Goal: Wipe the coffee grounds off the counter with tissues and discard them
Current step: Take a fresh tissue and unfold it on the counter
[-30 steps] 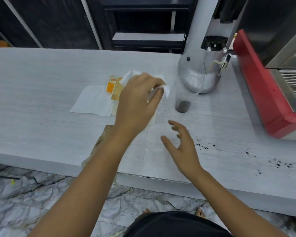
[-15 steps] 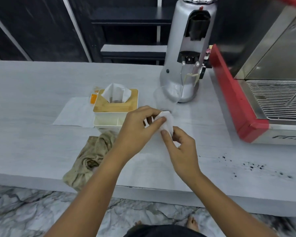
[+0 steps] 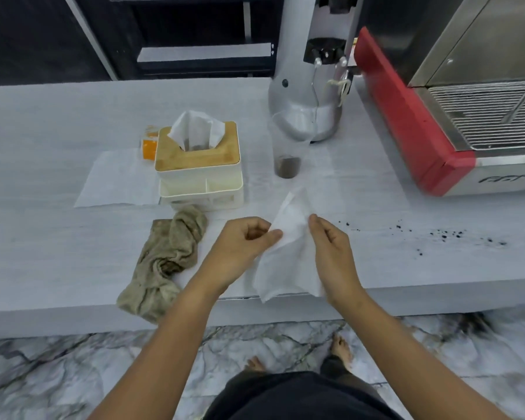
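Note:
A white tissue (image 3: 288, 253) hangs spread between both hands above the front edge of the pale grey counter (image 3: 58, 231). My left hand (image 3: 243, 247) pinches its left edge and my right hand (image 3: 334, 253) pinches its right edge. Dark coffee grounds (image 3: 443, 234) lie scattered on the counter to the right of my hands. The tissue box (image 3: 199, 159), white with a wooden lid and a tissue sticking up, stands behind and to the left.
A crumpled olive cloth (image 3: 161, 265) lies at the counter's front left. A clear cup (image 3: 287, 153) with grounds stands before the silver grinder (image 3: 309, 86). A red espresso machine (image 3: 437, 116) fills the right. A flat napkin (image 3: 115, 180) and an orange packet (image 3: 149, 144) lie beside the box.
My left hand pulled a tissue from the box and brought it toward me. My right hand rose to take its other edge, and the bunched tissue has opened out between both hands.

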